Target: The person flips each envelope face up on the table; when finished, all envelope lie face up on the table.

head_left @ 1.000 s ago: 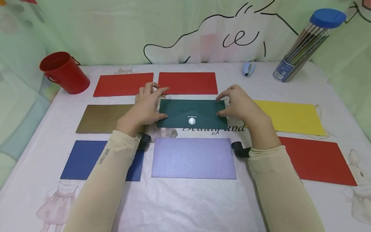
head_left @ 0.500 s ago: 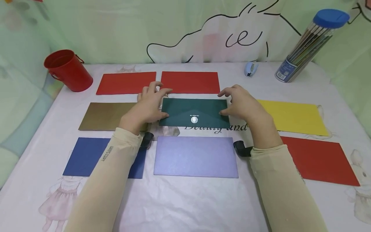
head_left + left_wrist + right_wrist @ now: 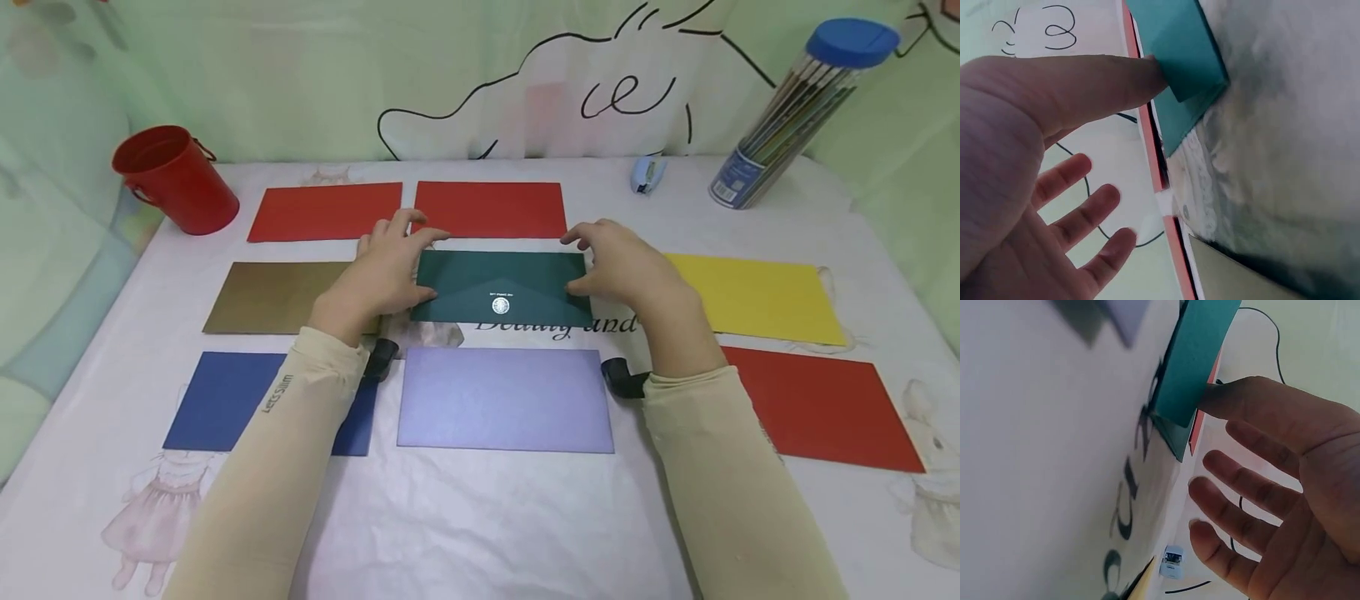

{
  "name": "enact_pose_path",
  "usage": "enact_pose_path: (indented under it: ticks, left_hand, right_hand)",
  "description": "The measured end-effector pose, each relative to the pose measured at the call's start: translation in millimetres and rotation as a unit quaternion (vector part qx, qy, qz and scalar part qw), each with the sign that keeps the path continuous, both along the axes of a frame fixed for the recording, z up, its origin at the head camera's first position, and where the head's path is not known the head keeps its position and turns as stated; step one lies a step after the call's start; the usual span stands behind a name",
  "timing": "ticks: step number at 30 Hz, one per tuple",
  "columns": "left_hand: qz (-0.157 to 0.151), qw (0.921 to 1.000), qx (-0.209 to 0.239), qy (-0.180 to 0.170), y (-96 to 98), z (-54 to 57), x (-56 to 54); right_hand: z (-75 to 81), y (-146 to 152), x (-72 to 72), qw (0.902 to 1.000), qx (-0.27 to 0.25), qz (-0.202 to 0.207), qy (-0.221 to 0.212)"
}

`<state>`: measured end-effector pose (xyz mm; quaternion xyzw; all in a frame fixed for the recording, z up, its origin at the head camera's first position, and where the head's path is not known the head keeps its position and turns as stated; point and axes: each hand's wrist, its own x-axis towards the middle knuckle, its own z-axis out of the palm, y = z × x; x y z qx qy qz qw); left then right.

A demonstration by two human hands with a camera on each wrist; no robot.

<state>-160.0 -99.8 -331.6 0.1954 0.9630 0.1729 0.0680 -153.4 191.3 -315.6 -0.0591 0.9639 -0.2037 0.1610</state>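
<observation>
White cloth (image 3: pixel 450 525) covered the table, with a pale green curtain (image 3: pixel 300 83) hanging behind it. Near the middle lay a green card (image 3: pixel 502 271), between a red card (image 3: pixel 491 212) on its far side and a lavender card (image 3: pixel 506 400) nearer the person. Both forearms came in from the front, the left sleeve (image 3: pixel 277 458) crossing a blue card (image 3: pixel 225 396).

At the green card's left end, the left hand (image 3: pixel 378 271) was spread wide, its thumb straight and touching the upper layer, the index finger showing past the far edge, the others loosely apart. Opposite, the right hand (image 3: pixel 626 262) set its thumb against the right end, fingers gently bent and spaced. Both touched the card without wrapping round it. In the wrist views, its two layers stood parted.
</observation>
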Motion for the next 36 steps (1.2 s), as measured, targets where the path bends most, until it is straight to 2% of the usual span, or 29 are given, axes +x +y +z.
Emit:
enact_pose_path:
  ticks: [5,10,16,22,29,33,36]
  left_hand:
    - [-0.018,0.9998,-0.002,0.002,3.1,1.3,3.2]
    - [-0.016,0.9998,0.006,0.005,-0.5,5.8,4.0]
    - [-0.024,0.9995,0.022,0.006,-7.8,13.8,2.2]
    - [-0.027,0.9985,0.048,-0.004,-16.0,17.3,1.5]
    - [-0.022,0.9948,0.098,-0.011,-24.6,30.3,6.9]
    - [-0.039,0.9928,0.113,-0.007,-35.7,37.6,11.7]
    - [-0.045,0.9939,0.100,-0.007,-52.9,42.7,17.1]
  right_hand:
    - [-1.1,1,1.5,0.9997,-0.009,0.022,-0.008]
    - [1.4,-5,2.3,0.9990,-0.023,0.039,-0.007]
    - [12.8,-8,5.8,0.9982,-0.033,0.050,0.004]
    - [29.4,-6,16.5,0.9964,-0.055,0.062,0.015]
    - [48.0,-12,30.0,0.9918,-0.089,0.085,0.037]
    - [52.1,-26,35.3,0.9868,-0.111,0.111,0.040]
    - [53.0,-40,37.6,0.9844,-0.118,0.125,0.039]
